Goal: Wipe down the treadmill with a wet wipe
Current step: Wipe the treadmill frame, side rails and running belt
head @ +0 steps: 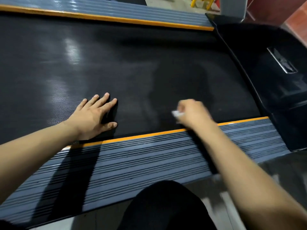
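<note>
While the left hand (94, 116) lies flat on the belt (149, 63), the right hand (192, 112) — blurred — grips a wet wipe (177, 113).

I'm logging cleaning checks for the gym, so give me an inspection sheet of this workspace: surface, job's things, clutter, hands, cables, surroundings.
Surface: black treadmill belt, textured, with light glare and faint streaks; grey ribbed side rail with orange edge.
Job's things: white wet wipe, bunched, on the belt.
Clutter: nothing seen.
Hands: left hand flat on the belt, fingers spread; right hand grips the wipe, motion-blurred.
Cables: nothing seen.
Surroundings: glossy black motor cover; yellow frame on the floor beyond.
</note>
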Demonstrator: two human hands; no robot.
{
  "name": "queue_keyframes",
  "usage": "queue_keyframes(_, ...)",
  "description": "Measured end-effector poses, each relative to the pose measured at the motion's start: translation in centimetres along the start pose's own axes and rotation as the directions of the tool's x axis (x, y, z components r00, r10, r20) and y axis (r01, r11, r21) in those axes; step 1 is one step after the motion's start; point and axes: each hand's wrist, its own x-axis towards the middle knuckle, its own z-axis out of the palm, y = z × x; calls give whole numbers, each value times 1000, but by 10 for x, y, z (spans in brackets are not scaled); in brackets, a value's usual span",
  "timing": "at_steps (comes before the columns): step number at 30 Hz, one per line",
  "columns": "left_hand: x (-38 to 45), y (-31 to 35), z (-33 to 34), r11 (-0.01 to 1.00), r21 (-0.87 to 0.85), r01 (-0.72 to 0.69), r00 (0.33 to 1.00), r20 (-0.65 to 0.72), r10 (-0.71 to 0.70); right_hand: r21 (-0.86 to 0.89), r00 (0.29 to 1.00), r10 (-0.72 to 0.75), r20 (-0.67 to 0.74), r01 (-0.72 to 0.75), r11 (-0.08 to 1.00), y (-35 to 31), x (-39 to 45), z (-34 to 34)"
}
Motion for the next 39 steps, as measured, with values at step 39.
queue_keyframes(39,52,-183,-28,960,17,281,863,-443,-245,334,885,-30,-465,207,919,-287,331,-22)
